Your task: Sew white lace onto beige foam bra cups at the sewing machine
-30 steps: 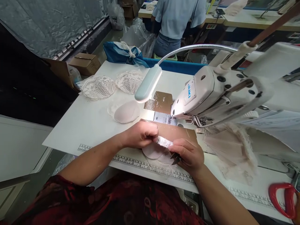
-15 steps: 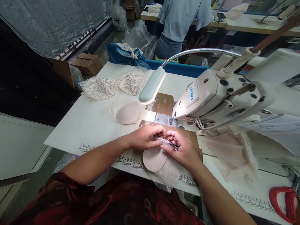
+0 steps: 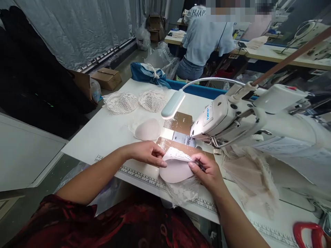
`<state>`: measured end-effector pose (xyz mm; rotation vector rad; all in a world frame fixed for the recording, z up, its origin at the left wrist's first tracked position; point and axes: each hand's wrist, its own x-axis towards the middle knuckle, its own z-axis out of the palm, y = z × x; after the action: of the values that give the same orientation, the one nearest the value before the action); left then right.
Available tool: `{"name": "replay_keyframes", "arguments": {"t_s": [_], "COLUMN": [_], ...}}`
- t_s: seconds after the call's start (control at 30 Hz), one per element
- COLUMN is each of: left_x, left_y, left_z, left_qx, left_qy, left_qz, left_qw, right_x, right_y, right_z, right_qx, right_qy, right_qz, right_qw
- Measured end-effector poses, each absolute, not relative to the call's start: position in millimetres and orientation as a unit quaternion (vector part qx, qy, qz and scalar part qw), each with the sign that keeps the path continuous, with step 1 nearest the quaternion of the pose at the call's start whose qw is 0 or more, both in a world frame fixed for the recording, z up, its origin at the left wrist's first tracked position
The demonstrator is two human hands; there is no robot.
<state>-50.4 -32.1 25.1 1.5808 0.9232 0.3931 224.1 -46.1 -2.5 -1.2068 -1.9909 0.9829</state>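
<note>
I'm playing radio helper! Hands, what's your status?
Right hand holding lace-edged pad and dark tool. Left hand at pad's left edge, grip unclear. Sewing machine close beyond.

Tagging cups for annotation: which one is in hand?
The smooth cup nearest the wearer, pinched at one end by the right hand. The other smooth cup and both lace-covered cups lie untouched on the table.

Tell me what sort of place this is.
Probably a garment-sewing workshop: a sewing machine stands on the table, the right hand holds a pale lace-edged cup, and another person is at a worktable beyond.
</note>
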Motion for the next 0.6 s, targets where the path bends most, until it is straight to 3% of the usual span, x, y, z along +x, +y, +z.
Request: {"name": "replay_keyframes", "arguments": {"t_s": [0.13,0.23,0.4,0.6], "left_x": [-27.7,-13.5,-5.9,-2.8], "left_y": [-39.4,-40.3,-40.5,-41.6], "left_z": [11.9,8.1,5.3,-2.9], "left_qx": [0.533,0.489,0.541,0.574], "left_qy": [0.362,0.391,0.390,0.378], "left_qz": [0.220,0.284,0.290,0.282], "left_qw": [0.732,0.726,0.687,0.669], "right_x": [221.8,217.8,219.8,220.3], "right_y": [-45.3,-45.6,-47.3,-47.5], "right_z": [0.3,0.9,-5.4,-1.4], "right_qx": [-0.410,-0.385,-0.413,-0.422], "right_qy": [-0.766,-0.778,-0.674,-0.714], "right_qz": [0.431,0.458,0.556,0.499], "right_qw": [0.245,0.192,0.257,0.254]}}
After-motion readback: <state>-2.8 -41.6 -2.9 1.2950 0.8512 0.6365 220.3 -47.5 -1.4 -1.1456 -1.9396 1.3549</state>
